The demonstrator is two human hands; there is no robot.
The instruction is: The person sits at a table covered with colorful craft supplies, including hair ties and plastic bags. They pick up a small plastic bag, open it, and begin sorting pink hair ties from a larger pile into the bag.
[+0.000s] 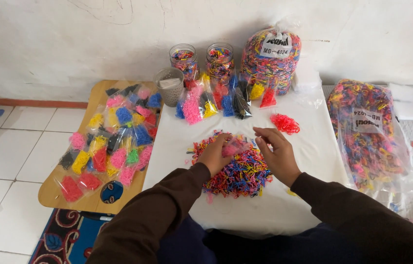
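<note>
**Small elastic bands, sorted by hand from a loose heap**

Spread over the worktop [309,146]: a white cloth, bearing everything in reach. At the right edge, slumped flat, a large clear bag of mixed bands [367,132]; at the back against the wall, a second full bag [271,58], upright and tied at the top. To the left, a low wooden board [52,188] covered with small packets of single-colour bands [111,142]. More such packets [216,100] leaning in a row behind the heap, before two clear jars [201,61] and a grey mesh cup [169,85].

In the middle, directly under both hands, the heap of mixed elastic bands [238,171]: tiny, very light, soft and stretchy, apt to tangle, cling together and spring away if pinched hard. Not fragile. Best taken with fingertips, a few at a time from the loose edge, or scooped gently from beneath. Beside it, up and right, a small separate cluster of red bands [284,123].

Left hand [214,154]: grip narrow, fingers curled down into the top of the heap on what looks like a small clear packet with pink inside; exact hold hard to tell. Right hand [277,151]: fingers loosely bent, tips meeting near the same spot, nothing clearly held.
</note>
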